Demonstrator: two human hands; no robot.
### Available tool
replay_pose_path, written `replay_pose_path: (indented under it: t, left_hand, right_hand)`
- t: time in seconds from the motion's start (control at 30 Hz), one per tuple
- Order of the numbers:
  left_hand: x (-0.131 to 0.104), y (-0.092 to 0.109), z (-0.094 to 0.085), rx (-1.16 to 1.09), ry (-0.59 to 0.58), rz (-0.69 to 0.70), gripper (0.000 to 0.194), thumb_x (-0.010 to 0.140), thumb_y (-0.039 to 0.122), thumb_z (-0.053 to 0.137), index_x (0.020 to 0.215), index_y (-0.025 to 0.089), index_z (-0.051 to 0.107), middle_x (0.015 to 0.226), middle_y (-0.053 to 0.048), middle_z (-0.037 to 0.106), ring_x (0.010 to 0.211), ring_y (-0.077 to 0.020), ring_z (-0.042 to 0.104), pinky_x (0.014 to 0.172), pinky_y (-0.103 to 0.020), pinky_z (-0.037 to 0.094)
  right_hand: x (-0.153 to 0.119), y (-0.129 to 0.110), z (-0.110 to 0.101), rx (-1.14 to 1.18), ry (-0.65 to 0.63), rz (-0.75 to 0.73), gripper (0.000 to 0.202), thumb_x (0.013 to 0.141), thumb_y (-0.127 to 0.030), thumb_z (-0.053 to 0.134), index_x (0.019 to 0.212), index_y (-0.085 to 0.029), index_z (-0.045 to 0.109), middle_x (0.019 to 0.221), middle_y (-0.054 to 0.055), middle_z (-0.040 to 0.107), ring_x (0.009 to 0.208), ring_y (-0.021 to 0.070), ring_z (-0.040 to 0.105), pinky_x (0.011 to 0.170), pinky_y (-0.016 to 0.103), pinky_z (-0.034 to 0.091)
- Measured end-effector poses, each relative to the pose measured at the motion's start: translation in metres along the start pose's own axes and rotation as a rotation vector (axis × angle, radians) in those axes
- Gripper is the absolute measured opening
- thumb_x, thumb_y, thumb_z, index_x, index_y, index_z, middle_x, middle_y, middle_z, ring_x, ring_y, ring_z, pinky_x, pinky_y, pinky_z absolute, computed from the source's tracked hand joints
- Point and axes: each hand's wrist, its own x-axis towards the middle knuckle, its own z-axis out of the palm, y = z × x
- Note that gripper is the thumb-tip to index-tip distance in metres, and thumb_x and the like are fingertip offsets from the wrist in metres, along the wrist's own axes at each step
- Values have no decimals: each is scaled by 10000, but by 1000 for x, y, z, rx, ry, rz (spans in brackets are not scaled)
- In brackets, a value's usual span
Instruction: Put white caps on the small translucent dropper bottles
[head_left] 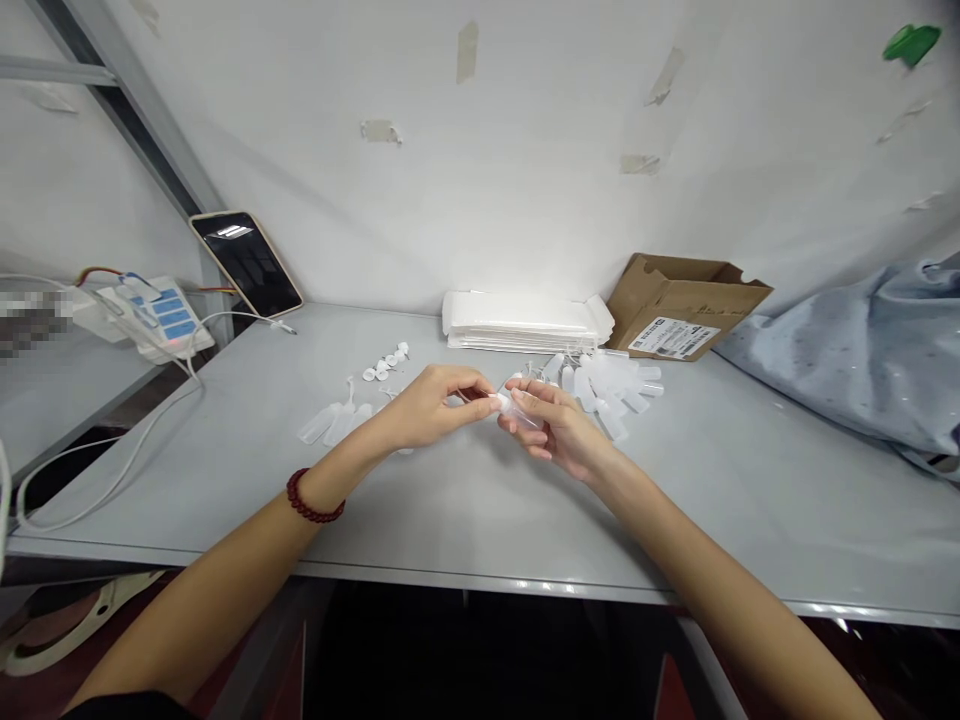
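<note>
Over the middle of the grey table, my left hand (442,405) and my right hand (551,425) meet at their fingertips. Between them is a small whitish translucent piece (505,403), pinched by the thumb and fingers of both hands. Its far end runs under my right fingers and is partly hidden. Several translucent flat pieces (611,385) lie in a pile just beyond my right hand. A smaller group of similar pieces (334,422) rests left of my left hand, partly behind the forearm. Several small white round parts (382,367) lie behind that group.
A stack of flat white boxes (525,320) stands against the wall, beside an open cardboard box (682,305). Light blue cloth (862,350) covers the right side. At left are a leaning phone (247,262), a power strip (163,318) and white cables (142,445).
</note>
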Motion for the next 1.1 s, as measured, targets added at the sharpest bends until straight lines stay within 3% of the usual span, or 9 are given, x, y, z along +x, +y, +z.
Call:
replay_pose_path:
  t: [0.13,0.23,0.3,0.47,0.53,0.6,0.7,0.77,1.1]
  left_hand:
    - [-1,0,2,13,23,37,205,853,362,600,892,183,693,859,-20,705,806,-153,626,766,-263,474]
    - [0,0,2,58,24,15,228,847,395,607,889,187,689,852,-23,702,792,-158,622,753,-273,477]
    - [0,1,2,84,75,30,225,854,395,602,886,188,685,868,-28,701,804,-162,620,762,-280,478]
    - [-1,4,4,183,449,227,122,864,289,593,867,191,666,912,-41,679,912,-179,587,870,-319,449]
    - [-1,6,5,224,533,272,112,853,271,602,802,189,660,849,-32,662,874,-177,572,844,-321,448]
    - [-2,8,6,206,488,220,189,860,288,590,715,179,644,724,-12,632,738,-150,554,719,-287,451]
    - [-2,11,10,100,283,37,348,886,351,553,598,160,595,544,24,536,501,-88,441,494,-239,358]
    - [-2,11,12,36,213,-34,393,885,370,551,559,152,562,508,35,494,452,-68,394,446,-229,313]
    - [2,9,9,-263,6,-201,362,890,345,529,596,143,595,564,14,564,477,-83,519,479,-220,422]
  right_hand:
    - [-1,-5,0,52,-47,114,286,805,-382,667,885,-206,455,582,-49,535,386,13,164,342,154,90]
    - [-2,-5,4,-29,-4,54,298,815,-423,643,900,-223,439,553,-65,523,374,17,166,349,159,105]
    - [-4,-3,7,-128,51,-67,311,828,-459,617,933,-238,425,561,-67,540,372,28,208,363,167,159]
    - [-6,8,11,-488,284,-501,250,908,-450,515,981,-240,400,668,-32,596,482,86,453,451,214,340]
    - [-5,13,9,-686,345,-674,214,930,-405,494,1001,-236,385,701,-13,612,586,122,561,492,229,385]
    - [-2,18,7,-873,390,-840,185,939,-359,491,1012,-237,373,729,-6,613,614,134,596,499,237,410]
    - [2,24,3,-1102,460,-1071,173,940,-319,509,1037,-243,389,808,13,616,564,120,584,471,239,430]
    - [4,26,1,-1207,491,-1193,183,936,-299,526,1060,-246,403,862,30,622,556,117,583,466,242,447]
    - [6,29,-4,-1264,445,-1301,197,942,-217,505,1110,-232,402,863,43,620,566,128,579,477,248,454]
